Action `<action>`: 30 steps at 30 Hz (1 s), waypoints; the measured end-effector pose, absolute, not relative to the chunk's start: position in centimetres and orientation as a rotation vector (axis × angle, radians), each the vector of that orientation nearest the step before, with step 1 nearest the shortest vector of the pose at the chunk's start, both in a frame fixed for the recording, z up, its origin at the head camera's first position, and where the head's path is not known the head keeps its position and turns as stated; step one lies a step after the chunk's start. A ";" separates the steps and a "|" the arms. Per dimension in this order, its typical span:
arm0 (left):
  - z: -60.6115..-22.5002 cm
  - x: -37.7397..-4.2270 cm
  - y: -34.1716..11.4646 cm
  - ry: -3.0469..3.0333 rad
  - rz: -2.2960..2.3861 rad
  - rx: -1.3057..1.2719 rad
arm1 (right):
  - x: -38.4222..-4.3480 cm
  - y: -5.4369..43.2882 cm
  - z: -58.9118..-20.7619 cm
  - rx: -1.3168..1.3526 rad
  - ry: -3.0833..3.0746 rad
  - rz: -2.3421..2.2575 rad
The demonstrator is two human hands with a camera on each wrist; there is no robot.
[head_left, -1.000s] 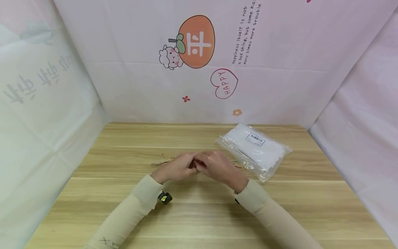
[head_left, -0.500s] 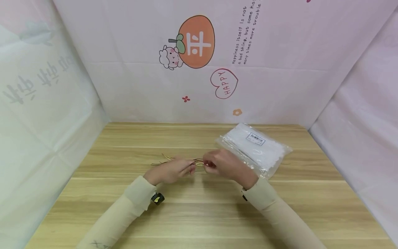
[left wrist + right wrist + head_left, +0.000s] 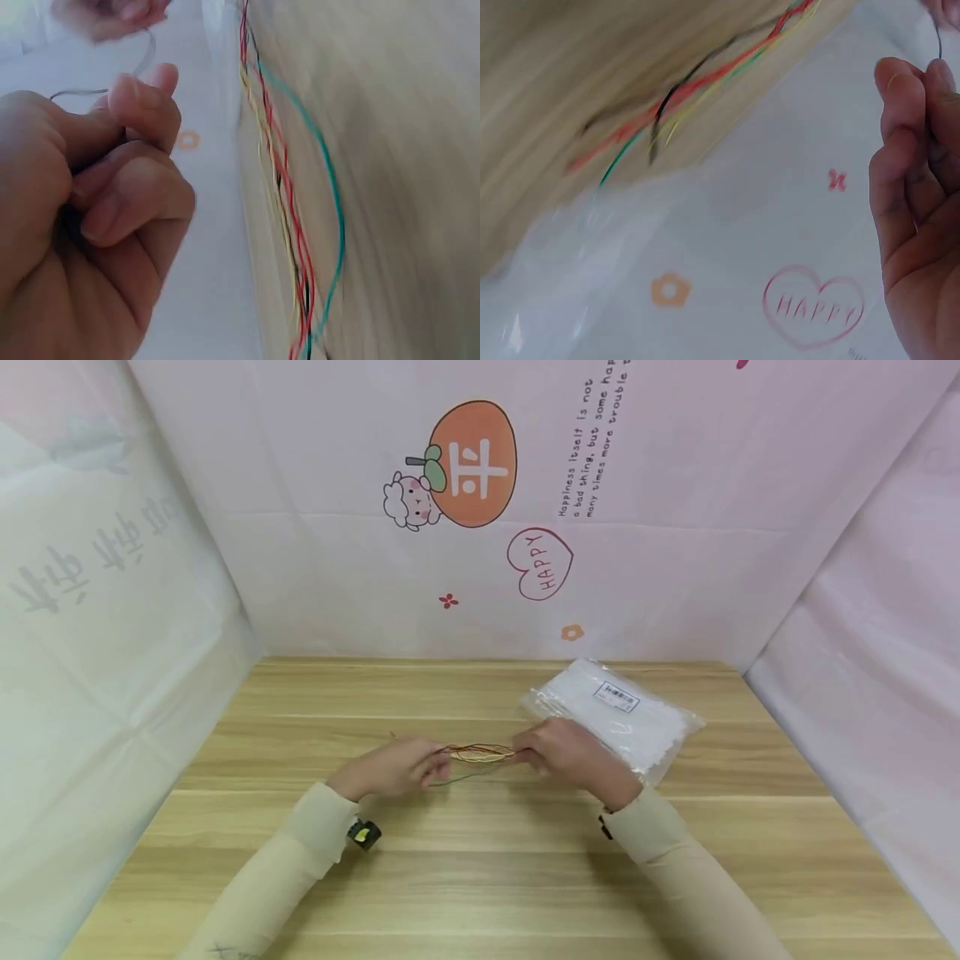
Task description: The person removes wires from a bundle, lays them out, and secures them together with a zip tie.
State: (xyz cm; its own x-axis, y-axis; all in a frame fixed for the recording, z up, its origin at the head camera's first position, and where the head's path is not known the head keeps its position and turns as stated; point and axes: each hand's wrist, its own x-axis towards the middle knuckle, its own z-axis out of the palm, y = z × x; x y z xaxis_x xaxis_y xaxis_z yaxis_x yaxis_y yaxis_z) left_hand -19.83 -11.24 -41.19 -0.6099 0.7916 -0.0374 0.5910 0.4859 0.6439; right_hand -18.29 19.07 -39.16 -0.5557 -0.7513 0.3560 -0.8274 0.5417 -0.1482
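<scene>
Pinching a thin dark wire (image 3: pixel 480 758) between them, both hands hover just above the table (image 3: pixel 480 877). The left hand (image 3: pixel 393 768) has its fingers curled tight round one end, and the left wrist view shows the thumb pressed over the fist with the wire coming out the top. The right hand (image 3: pixel 570 756) holds the other end in its fingertips; in the right wrist view you can see the strand running up between thumb and finger.

Right under that stretched wire lies a loose bunch of coloured wires (image 3: pixel 476 752), red, yellow, green and black, flat on the wood between the two hands. One green strand (image 3: pixel 450 781) bows out on the side of the bunch nearer the person. Can't tell whether the held wire touches the bunch or just passes over it.

Beyond the bunch, on its right-hand side and just past the right hand, is a clear plastic bag (image 3: pixel 622 714) of white stuff with a small label. Both arms wear beige sleeves (image 3: pixel 300 868). Behind the table there's a pinkish backdrop (image 3: pixel 480 485) with an orange cartoon fruit and a "HAPPY" heart.
</scene>
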 end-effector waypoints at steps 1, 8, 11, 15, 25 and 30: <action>-41.2 -19.9 -12.0 2.421 0.852 1.148 | -18.4 19.7 -39.1 1.294 -2.537 0.445; -41.1 -20.0 -14.8 2.332 0.957 1.213 | -18.5 21.7 -38.5 1.311 -2.543 0.488; -40.9 -20.0 -15.5 2.283 1.039 1.216 | -18.4 22.0 -38.6 1.311 -2.546 0.474; -40.5 -19.9 -17.5 2.315 1.117 1.150 | -18.2 23.0 -38.8 1.240 -2.610 0.437; -40.4 -19.8 -20.3 2.389 1.111 1.103 | -18.3 24.5 -38.8 1.186 -2.709 0.445; -40.7 -19.8 -20.7 2.394 1.105 1.132 | -18.4 24.7 -38.8 1.177 -2.739 0.422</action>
State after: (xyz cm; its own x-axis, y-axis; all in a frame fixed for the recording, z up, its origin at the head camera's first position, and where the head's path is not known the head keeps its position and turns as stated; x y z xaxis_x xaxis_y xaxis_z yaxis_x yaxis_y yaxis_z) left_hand -19.81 -20.74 -40.71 -0.6576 0.7497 0.0743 0.5430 0.4033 0.7366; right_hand -18.42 24.72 -38.84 -0.6871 -0.6900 0.2275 -0.7265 0.6564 -0.2031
